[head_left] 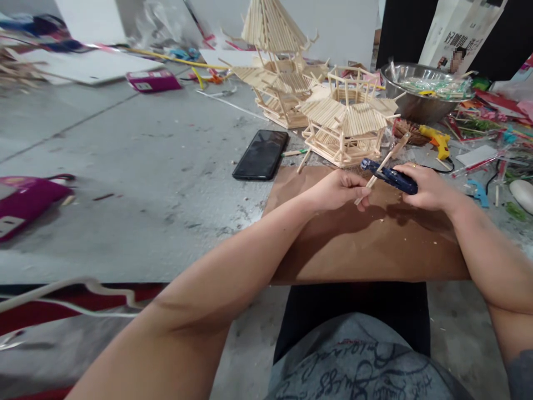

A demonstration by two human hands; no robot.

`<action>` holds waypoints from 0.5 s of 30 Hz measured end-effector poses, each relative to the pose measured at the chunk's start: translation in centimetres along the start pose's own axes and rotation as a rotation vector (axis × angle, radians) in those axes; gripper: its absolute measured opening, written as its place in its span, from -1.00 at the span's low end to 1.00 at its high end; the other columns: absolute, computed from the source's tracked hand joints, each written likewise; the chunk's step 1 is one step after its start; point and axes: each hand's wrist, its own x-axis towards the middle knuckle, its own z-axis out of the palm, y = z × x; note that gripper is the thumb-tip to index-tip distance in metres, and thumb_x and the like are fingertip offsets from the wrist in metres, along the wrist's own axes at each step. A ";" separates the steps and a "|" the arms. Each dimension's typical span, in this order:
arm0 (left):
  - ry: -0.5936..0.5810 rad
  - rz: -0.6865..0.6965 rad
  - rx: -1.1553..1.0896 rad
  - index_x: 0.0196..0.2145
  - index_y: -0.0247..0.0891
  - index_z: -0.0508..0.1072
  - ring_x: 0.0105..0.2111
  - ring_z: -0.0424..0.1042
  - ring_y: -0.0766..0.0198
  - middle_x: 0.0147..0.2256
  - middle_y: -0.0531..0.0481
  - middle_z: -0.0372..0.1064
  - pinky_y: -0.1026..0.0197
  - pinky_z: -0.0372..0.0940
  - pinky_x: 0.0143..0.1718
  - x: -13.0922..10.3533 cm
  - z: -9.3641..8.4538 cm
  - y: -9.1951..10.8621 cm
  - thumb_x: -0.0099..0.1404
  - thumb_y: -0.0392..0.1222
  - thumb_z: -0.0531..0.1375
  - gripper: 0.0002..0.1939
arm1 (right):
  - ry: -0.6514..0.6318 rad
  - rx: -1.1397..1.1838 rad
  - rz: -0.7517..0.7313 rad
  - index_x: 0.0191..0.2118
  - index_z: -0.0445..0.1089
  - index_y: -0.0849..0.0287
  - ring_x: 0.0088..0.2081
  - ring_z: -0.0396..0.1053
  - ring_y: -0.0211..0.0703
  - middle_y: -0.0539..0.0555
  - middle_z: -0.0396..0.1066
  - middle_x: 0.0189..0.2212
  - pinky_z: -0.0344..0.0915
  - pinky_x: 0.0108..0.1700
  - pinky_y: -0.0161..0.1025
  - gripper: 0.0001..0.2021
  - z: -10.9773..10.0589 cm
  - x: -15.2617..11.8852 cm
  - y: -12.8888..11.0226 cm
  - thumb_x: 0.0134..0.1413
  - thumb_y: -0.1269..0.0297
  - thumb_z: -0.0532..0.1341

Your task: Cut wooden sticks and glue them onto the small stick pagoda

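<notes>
Thin wooden sticks (374, 176) are pinched between the fingers of my left hand (347, 191), over a brown paper sheet (333, 250). My right hand (428, 186) grips a dark blue hand tool (393, 178), whose head meets the sticks just above my left fingers. Behind my hands stands a low pavilion model (345, 122) made of wooden sticks. A taller stick model with a pointed roof (272, 28) rises behind it.
A black phone (261, 155) lies left of the paper. A metal bowl (425, 105), a yellow glue gun (436, 139) and mixed craft scraps crowd the right side. Purple packages (154, 81) lie on the left part of the grey table (166, 150).
</notes>
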 end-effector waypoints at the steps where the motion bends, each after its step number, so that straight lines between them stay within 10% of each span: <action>1: 0.000 0.003 -0.001 -0.51 -0.40 0.43 -0.55 0.38 0.40 -0.57 -0.03 0.42 0.34 0.29 -0.44 0.0 0.0 0.0 0.13 -0.03 0.20 -0.69 | -0.001 0.003 0.000 -0.05 0.29 0.28 -0.19 0.34 0.02 0.20 0.38 -0.20 0.25 -0.15 -0.13 -0.50 0.0 0.0 0.0 -0.27 0.37 0.14; 15: 0.022 -0.050 -0.094 -0.51 -0.42 0.41 -0.59 0.36 0.43 -0.59 0.00 0.39 0.34 0.26 -0.47 0.1 0.3 0.0 0.15 -0.13 0.20 -0.75 | -0.052 -0.001 0.082 -0.05 0.35 0.28 -0.23 0.38 -0.03 0.17 0.44 -0.21 0.24 -0.19 -0.19 -0.50 -0.9 0.0 -0.7 -0.25 0.38 0.11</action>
